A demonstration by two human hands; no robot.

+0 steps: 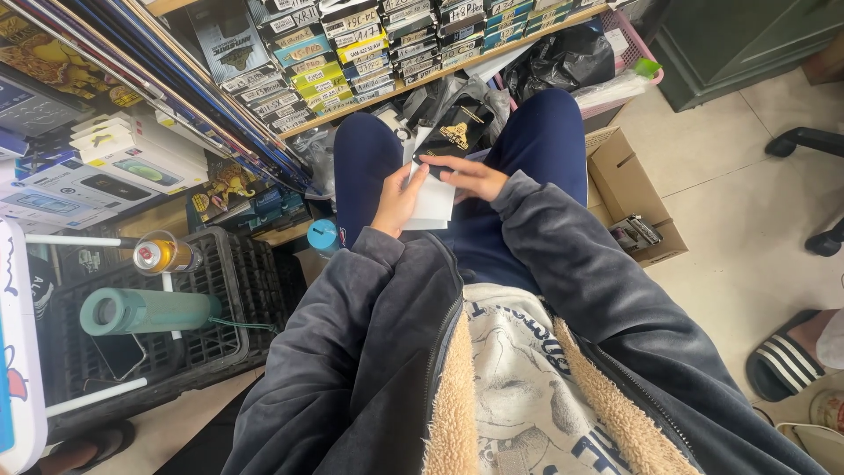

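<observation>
Left hand (397, 199) grips the white sheet (433, 200) by its edge. Right hand (469, 177) pinches the black packet (454, 139) against it, above the lap.

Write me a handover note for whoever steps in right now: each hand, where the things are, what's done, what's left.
Left hand: grips the left edge of the flat white rectangular sleeve over the lap.
Right hand: fingers rest on the sleeve's top, at the flat black packet with gold print.
Things: packet sits partly inside the sleeve, upper part sticking out. An open brown cardboard box stands on the floor on the right.
Done: packet and sleeve joined partway.
Left: cannot tell whether the packet goes in or out.
</observation>
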